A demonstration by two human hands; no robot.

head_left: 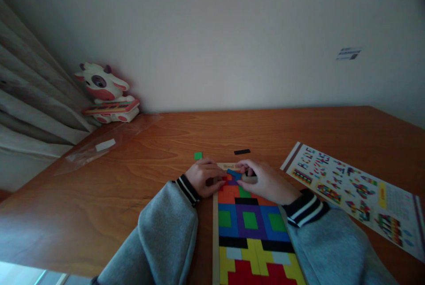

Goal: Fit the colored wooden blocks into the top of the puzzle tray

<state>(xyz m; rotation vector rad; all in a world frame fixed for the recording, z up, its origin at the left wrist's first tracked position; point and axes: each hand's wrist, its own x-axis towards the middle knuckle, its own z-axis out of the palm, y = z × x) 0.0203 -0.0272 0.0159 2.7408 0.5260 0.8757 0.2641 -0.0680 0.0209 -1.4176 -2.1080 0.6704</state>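
Observation:
A wooden puzzle board [215, 232] lies in front of me, filled with coloured block pieces in yellow, red, blue, purple, green and black. My left hand [205, 177] rests over its upper left corner, thumb and fingers curled together beside small red and orange pieces [226, 193]; what lies between the fingertips is hard to make out. At the top of the board, my right hand [262, 181] pinches a blue puzzle piece [234, 173], which sits tilted over the purple piece below. Part of the top right area is hidden by my right hand.
Beyond the board lie a loose green square [198, 155] and a black strip [242, 152]. A printed pattern sheet [358, 192] lies at the right. Clear plastic wrap [89, 156] and a cow-shaped toy keyboard [109, 94] are at the left, by a curtain [33, 86].

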